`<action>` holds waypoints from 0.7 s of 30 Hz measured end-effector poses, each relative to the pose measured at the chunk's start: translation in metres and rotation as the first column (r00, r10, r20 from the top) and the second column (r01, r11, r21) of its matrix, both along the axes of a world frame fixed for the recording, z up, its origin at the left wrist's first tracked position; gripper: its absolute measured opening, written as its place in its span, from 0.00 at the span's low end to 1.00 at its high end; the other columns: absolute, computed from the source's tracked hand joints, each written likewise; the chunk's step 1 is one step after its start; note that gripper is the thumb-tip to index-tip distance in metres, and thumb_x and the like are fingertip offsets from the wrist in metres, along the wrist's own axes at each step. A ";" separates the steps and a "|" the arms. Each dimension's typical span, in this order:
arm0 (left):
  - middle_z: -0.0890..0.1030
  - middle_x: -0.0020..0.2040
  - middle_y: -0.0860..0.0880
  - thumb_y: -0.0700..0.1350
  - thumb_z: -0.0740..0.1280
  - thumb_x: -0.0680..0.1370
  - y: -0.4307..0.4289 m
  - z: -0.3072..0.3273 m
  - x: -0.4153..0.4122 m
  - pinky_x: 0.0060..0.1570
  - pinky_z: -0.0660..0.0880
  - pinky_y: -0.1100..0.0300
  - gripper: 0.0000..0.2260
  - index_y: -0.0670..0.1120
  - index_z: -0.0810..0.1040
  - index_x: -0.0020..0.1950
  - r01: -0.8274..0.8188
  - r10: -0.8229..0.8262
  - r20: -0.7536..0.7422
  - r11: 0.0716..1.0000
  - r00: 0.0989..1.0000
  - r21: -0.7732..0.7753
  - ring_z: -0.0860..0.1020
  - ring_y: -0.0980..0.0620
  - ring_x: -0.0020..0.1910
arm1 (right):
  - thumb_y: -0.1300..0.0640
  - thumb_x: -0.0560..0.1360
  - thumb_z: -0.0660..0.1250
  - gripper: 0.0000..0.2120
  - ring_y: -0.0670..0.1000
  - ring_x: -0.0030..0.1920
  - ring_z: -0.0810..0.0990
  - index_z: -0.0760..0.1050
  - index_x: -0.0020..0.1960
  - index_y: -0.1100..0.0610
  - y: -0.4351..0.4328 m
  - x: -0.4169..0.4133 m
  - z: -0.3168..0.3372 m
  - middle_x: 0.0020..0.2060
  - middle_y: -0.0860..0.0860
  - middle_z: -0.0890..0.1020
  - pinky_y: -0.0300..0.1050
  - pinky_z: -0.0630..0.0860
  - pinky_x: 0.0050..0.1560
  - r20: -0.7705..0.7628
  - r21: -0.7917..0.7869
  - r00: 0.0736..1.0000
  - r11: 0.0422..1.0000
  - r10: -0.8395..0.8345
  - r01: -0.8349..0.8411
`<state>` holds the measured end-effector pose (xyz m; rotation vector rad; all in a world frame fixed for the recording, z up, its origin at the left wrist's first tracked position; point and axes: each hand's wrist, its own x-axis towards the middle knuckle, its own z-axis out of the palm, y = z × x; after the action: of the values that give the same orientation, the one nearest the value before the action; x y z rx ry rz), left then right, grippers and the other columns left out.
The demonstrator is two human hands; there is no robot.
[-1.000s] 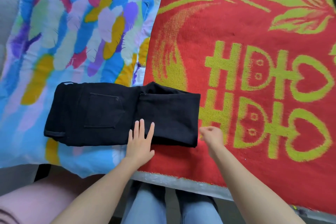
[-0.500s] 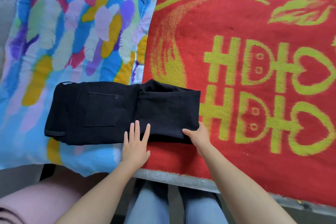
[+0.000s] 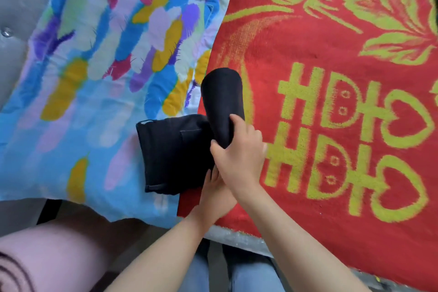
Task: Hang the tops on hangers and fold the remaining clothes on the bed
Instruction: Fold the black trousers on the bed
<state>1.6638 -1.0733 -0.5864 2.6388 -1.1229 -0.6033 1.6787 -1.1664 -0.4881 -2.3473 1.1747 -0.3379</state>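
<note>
Head view shows the folding step in hand, on a pair of black trousers (image 3: 173, 154) that lies near the bed's front edge, across the line where a multicoloured pillow (image 3: 94, 78) meets the red blanket (image 3: 331, 130). We note that the right hand (image 3: 239, 156) grips one end of the garment, fingers and thumb curled round the doubled cloth, and holds it raised off the bed. The left hand (image 3: 213, 187) sits just below it at the near edge of the flat portion. The fingers that show lie straight against the cloth; the rest are hidden behind the right hand. We judge this to be a further fold, with the raised end due to be laid over the flat half. In our judgement the next move calls for carrying the raised end leftward and down over the pocket panel, with the left hand pinning the crease so that the lower layers do not slide. The edges should then be squared and pressed flat. As to orientation, the flat portion runs left to right from the crease, with its free edge toward the pillow. The raised portion has its long axis from the gripping hand up and away from the person, leaning slightly left, its rounded end pointing toward the far side of the bed.
</note>
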 end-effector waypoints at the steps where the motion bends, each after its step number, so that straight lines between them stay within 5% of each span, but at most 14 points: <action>1: 0.75 0.63 0.42 0.41 0.56 0.73 0.015 0.007 0.003 0.65 0.68 0.66 0.23 0.38 0.65 0.68 -0.057 0.057 -0.068 0.998 0.996 0.005 0.73 0.52 0.64 | 0.50 0.59 0.75 0.27 0.58 0.41 0.77 0.77 0.56 0.56 0.017 0.009 -0.002 0.39 0.53 0.79 0.48 0.70 0.39 -0.034 -0.050 0.995 0.994 0.096 -0.098; 3: 0.76 0.60 0.44 0.44 0.66 0.69 0.042 0.013 0.004 0.56 0.69 0.73 0.26 0.37 0.71 0.65 0.001 0.002 -0.153 1.000 0.988 0.016 0.76 0.52 0.58 | 0.43 0.55 0.75 0.27 0.55 0.38 0.78 0.79 0.50 0.53 0.043 0.016 -0.018 0.36 0.50 0.79 0.48 0.74 0.39 -0.162 -0.055 0.940 0.948 0.302 -0.314; 4: 0.79 0.51 0.46 0.42 0.72 0.67 0.058 0.011 0.007 0.45 0.71 0.73 0.20 0.38 0.77 0.57 -0.097 0.092 -0.236 0.995 0.967 -0.009 0.78 0.54 0.47 | 0.41 0.55 0.75 0.26 0.56 0.42 0.79 0.79 0.50 0.51 0.053 0.015 -0.029 0.39 0.51 0.79 0.52 0.75 0.45 -0.269 0.027 0.870 0.906 0.414 -0.423; 5: 0.80 0.41 0.48 0.40 0.75 0.63 0.075 0.006 0.012 0.37 0.72 0.67 0.13 0.41 0.81 0.45 -0.055 0.059 -0.159 0.998 0.986 0.032 0.77 0.53 0.38 | 0.42 0.59 0.74 0.25 0.60 0.52 0.78 0.79 0.53 0.51 0.063 0.015 -0.040 0.47 0.54 0.80 0.59 0.73 0.54 -0.339 0.126 0.790 0.856 0.512 -0.501; 7: 0.77 0.32 0.48 0.42 0.66 0.66 0.111 -0.005 0.019 0.36 0.66 0.58 0.04 0.44 0.80 0.35 0.031 -0.026 -0.031 0.983 0.999 0.178 0.70 0.49 0.36 | 0.48 0.71 0.68 0.24 0.65 0.72 0.56 0.70 0.66 0.49 0.065 0.002 -0.066 0.69 0.59 0.64 0.66 0.55 0.68 -0.377 0.361 0.661 0.760 0.649 -0.540; 8: 0.76 0.33 0.47 0.43 0.61 0.66 0.128 -0.009 0.020 0.37 0.63 0.56 0.08 0.44 0.79 0.36 0.044 -0.044 -0.005 0.985 0.999 0.166 0.68 0.48 0.38 | 0.51 0.75 0.64 0.26 0.63 0.75 0.46 0.63 0.71 0.47 0.061 -0.004 -0.077 0.75 0.57 0.54 0.64 0.50 0.70 -0.376 0.434 0.635 0.733 0.675 -0.524; 10: 0.74 0.37 0.45 0.43 0.58 0.68 0.153 -0.012 0.025 0.40 0.62 0.54 0.06 0.44 0.74 0.39 -0.006 -0.011 0.209 0.997 0.978 0.080 0.67 0.46 0.40 | 0.55 0.75 0.62 0.29 0.61 0.75 0.42 0.57 0.74 0.43 0.053 -0.017 -0.092 0.77 0.54 0.47 0.61 0.51 0.71 -0.368 0.439 0.603 0.704 0.708 -0.558; 13: 0.71 0.51 0.42 0.41 0.59 0.72 0.158 -0.018 0.035 0.51 0.66 0.48 0.07 0.44 0.70 0.48 0.071 -0.005 0.478 0.990 0.878 -0.120 0.71 0.42 0.51 | 0.58 0.61 0.74 0.37 0.69 0.69 0.64 0.68 0.69 0.48 0.049 -0.026 -0.102 0.71 0.60 0.65 0.64 0.71 0.59 -0.341 0.274 0.569 0.658 0.748 -0.701; 16: 0.68 0.64 0.39 0.40 0.57 0.73 0.134 -0.024 0.041 0.66 0.59 0.43 0.19 0.45 0.69 0.64 0.176 -0.097 0.576 0.981 0.812 -0.083 0.67 0.40 0.64 | 0.58 0.53 0.79 0.44 0.65 0.64 0.73 0.67 0.67 0.49 0.048 -0.041 -0.116 0.65 0.61 0.73 0.60 0.76 0.53 -0.423 0.130 0.580 0.680 0.696 -0.722; 21: 0.53 0.75 0.35 0.35 0.56 0.70 0.110 -0.045 0.063 0.68 0.52 0.40 0.30 0.49 0.60 0.72 0.220 -0.238 0.608 0.970 0.757 0.105 0.52 0.39 0.74 | 0.62 0.55 0.78 0.49 0.62 0.69 0.62 0.60 0.71 0.51 0.043 -0.068 -0.140 0.71 0.61 0.61 0.65 0.70 0.59 -0.512 -0.054 0.630 0.710 0.584 -0.702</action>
<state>1.7269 -0.9636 -0.6312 2.8182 -1.6306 0.2693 1.6104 -1.1233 -0.6277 -2.9868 0.3579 0.3838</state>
